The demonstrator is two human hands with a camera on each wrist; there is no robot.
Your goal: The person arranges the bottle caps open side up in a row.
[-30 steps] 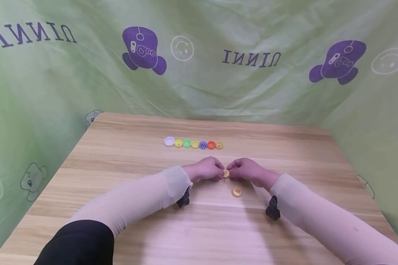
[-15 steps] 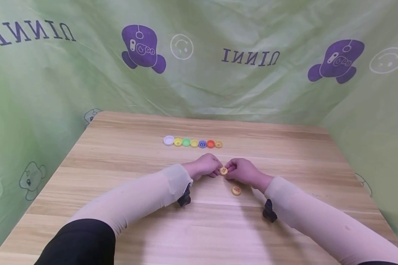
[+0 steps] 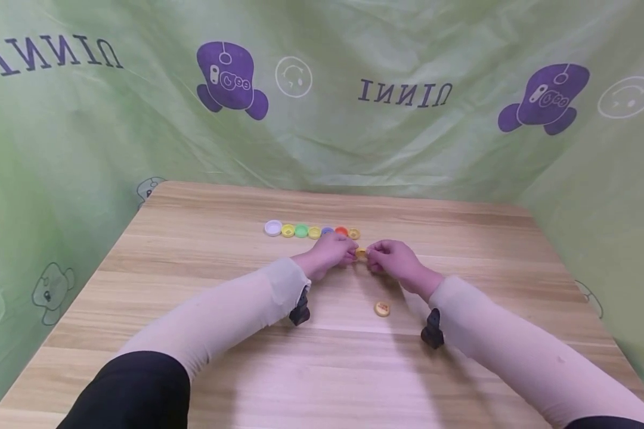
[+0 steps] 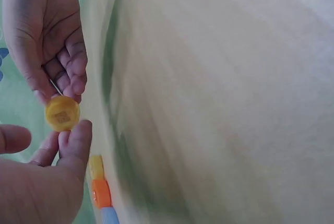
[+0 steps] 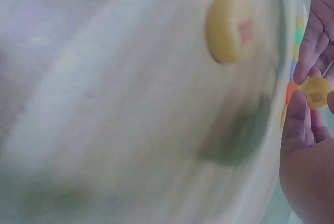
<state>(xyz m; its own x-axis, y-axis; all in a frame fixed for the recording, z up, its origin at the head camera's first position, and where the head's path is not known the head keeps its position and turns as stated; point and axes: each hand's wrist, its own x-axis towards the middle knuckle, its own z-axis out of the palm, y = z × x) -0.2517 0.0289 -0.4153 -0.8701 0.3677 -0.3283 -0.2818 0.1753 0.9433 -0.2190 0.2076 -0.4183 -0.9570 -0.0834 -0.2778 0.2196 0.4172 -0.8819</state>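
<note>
A yellow bottle cap [image 3: 361, 254] is held just above the table between my two hands, its hollow side with a printed mark turned to the left wrist camera. My left hand [image 3: 330, 253] holds one edge with the fingertips; in the left wrist view its thumb [image 4: 13, 138] stands off to the side. At the opposite edge my right hand [image 3: 399, 262] grips the cap with its fingers. Closer to me, another yellow cap [image 3: 382, 308] with red print lies on the table.
Beyond the hands, several caps touch in a row: a larger white one [image 3: 273, 227], then yellow, green [image 3: 301, 230], yellow, blue, orange-red [image 3: 341, 231] and a yellow one [image 3: 353, 234] at the right end. My left hand partly covers the blue cap. Green cloth [image 3: 322, 149] surrounds the wooden table.
Both hands have moved away from me toward the row, taking the yellow cap along. It has tipped, so its red-printed top no longer shows. The other loose cap has stayed put.
</note>
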